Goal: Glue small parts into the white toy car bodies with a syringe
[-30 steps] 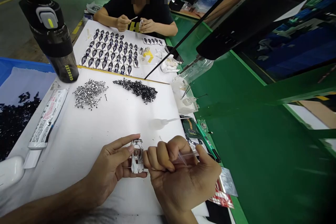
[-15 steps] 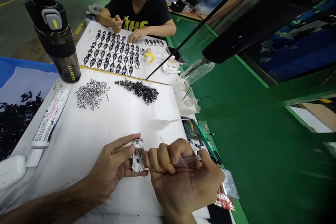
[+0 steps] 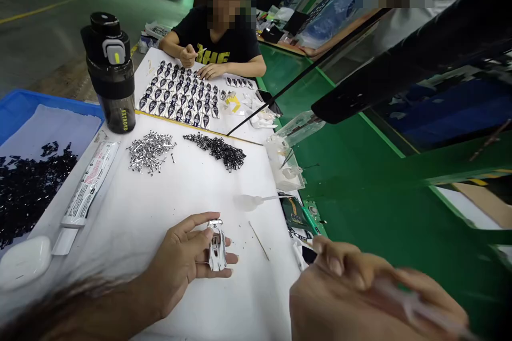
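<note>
My left hand [image 3: 180, 261] cradles a small chrome-and-white toy car body [image 3: 217, 245] upright across its fingers, with the thumb against the car's top end. My right hand [image 3: 372, 298] is blurred at the lower right edge, well apart from the car. Its fingers are closed on a clear plastic tube [image 3: 416, 303], partly hidden and smeared by motion. A thin wooden stick [image 3: 259, 241] lies on the white sheet [image 3: 132, 213] between my hands, and a plastic dropper [image 3: 250, 202] lies just above it.
A tube of adhesive [image 3: 90, 184] lies left of my hand, beside a blue bin [image 3: 40, 117] of black parts. Silver parts [image 3: 150, 152] and black parts [image 3: 216, 150] are heaped ahead. Beyond, a co-worker's hands [image 3: 200, 61] work above rows of car pieces [image 3: 176, 93]; a water bottle [image 3: 112, 74] stands nearby.
My right hand has left the car and swung to the lower right with the clear tube. My left hand still holds the car, and the view has shifted slightly.
</note>
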The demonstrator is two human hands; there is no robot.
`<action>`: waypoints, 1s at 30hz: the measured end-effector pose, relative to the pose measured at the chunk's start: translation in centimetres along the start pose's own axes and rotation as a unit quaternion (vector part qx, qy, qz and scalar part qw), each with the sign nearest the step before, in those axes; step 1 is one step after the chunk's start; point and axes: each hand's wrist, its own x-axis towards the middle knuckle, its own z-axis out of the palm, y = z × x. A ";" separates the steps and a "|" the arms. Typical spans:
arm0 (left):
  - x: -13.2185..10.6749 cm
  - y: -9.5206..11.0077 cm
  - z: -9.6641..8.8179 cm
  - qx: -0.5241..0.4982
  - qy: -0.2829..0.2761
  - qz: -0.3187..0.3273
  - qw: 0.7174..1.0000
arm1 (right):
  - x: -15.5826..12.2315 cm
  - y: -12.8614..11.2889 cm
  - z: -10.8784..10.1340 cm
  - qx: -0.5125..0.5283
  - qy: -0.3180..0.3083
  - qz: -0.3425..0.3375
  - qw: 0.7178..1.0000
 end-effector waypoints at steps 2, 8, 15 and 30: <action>0.0 0.0 0.0 -0.001 -0.003 0.002 1.000 | 1.4 0.7 0.2 -0.079 0.084 -0.065 0.991; 0.0 0.0 0.0 0.017 -0.005 -0.001 1.000 | -2.3 0.2 3.3 -0.269 0.045 -0.374 0.887; 0.1 -0.1 0.0 0.074 -0.015 0.004 0.997 | 1.7 3.4 13.5 -0.677 -0.282 -0.140 0.665; 0.4 -0.2 -0.2 0.082 -0.031 0.005 0.996 | 6.3 6.0 16.3 -0.752 -0.255 -0.032 0.607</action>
